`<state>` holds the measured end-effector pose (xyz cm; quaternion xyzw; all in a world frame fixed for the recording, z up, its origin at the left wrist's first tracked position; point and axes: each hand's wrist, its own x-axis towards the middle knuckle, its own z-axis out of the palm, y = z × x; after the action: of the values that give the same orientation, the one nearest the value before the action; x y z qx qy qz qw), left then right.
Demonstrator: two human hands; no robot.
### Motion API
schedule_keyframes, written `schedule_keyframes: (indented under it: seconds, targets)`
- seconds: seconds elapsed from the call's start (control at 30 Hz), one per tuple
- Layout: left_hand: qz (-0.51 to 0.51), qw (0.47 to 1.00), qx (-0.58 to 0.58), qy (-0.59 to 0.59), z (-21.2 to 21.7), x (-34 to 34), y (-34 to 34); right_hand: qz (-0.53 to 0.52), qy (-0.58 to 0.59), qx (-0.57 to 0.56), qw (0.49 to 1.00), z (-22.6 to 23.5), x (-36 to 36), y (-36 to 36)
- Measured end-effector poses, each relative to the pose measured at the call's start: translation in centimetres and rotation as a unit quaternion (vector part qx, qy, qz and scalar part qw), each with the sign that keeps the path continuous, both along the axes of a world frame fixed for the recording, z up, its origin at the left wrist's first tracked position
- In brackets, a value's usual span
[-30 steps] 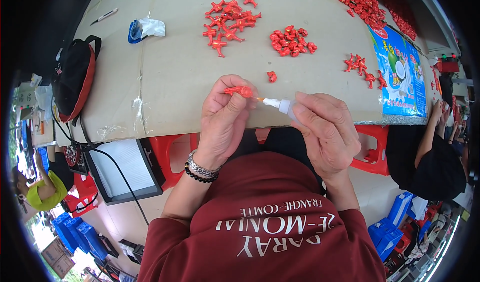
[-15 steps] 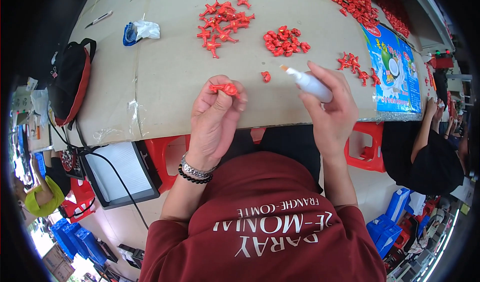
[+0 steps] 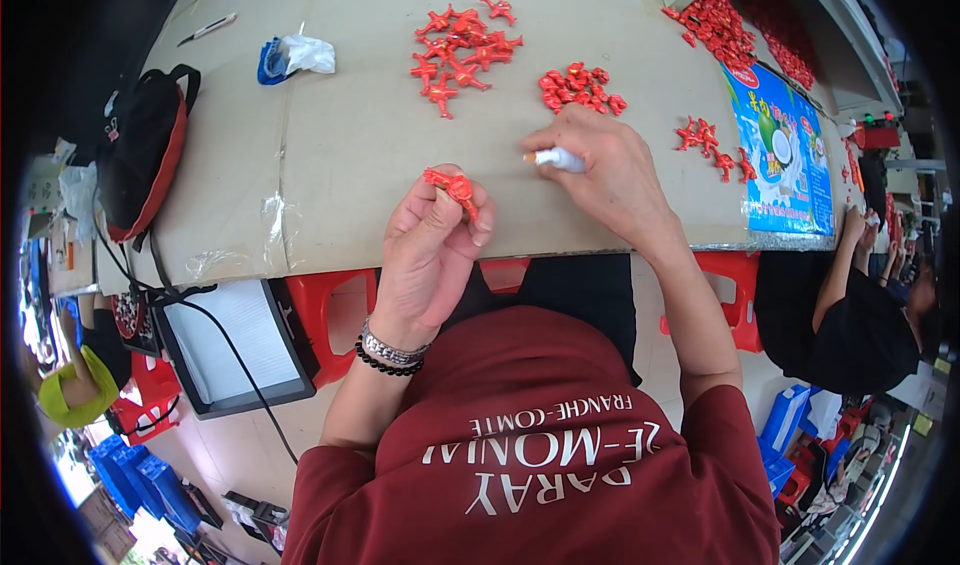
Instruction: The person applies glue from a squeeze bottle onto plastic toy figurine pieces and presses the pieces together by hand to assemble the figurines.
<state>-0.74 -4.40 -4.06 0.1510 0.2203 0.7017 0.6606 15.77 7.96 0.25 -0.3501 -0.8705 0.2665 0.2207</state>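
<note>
Between the thumb and fingers of my left hand [image 3: 437,220] is a small red plastic figure [image 3: 455,189] with stubby limbs, held above the near table edge. My right hand [image 3: 612,170] grips a white squeeze bottle [image 3: 562,160], its orange-brown tip pointing left. The fingertips of that hand reach low over the table past the bottle's tip. Whether they touch anything there is hidden. Just beyond my right hand lies a cluster of small rounded red pieces [image 3: 582,90]. Farther left is a heap of red limbed figures [image 3: 460,55].
A few red figures [image 3: 715,150] lie beside a blue printed sheet [image 3: 785,155] on the right. Large red heaps [image 3: 715,25] sit at the far right. A black bag [image 3: 150,155], a white tissue [image 3: 310,55] and a pen-shaped knife [image 3: 208,29] are on the left. Someone works at right.
My right hand has moved left and lowered toward the table, bottle still in it. The lone small red piece there no longer shows. My left hand has turned the red figure slightly.
</note>
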Motion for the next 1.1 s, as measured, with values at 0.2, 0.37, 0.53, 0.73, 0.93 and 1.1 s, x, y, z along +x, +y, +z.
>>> schedule_keyframes:
  seconds: [0.2,0.37,0.53,0.73,0.93,1.1]
  targets:
    - [0.026,0.998,-0.007,0.057,0.6,-0.2,-0.7,0.0,-0.083,0.074,0.994,-0.4,0.7,-0.4]
    - [0.045,0.991,-0.023,0.126,0.6,-0.2,-1.1,-0.04,-0.025,0.057,0.997,-0.4,1.0,-1.6]
    - [0.031,0.991,-0.024,0.126,0.2,-0.1,-0.9,-0.063,-0.004,0.058,0.996,-0.8,1.7,-2.3]
    - [0.022,0.993,-0.04,0.108,0.6,0.5,-0.7,-0.11,0.056,-0.01,0.992,-0.8,1.6,-2.2]
    - [0.005,0.995,-0.028,0.096,0.5,1.1,-0.5,-0.121,0.232,-0.29,0.921,-0.9,2.3,-2.0]
    - [-0.007,0.997,-0.032,0.074,0.7,1.6,-0.3,-0.127,0.28,-0.378,0.873,0.0,1.8,-2.7]
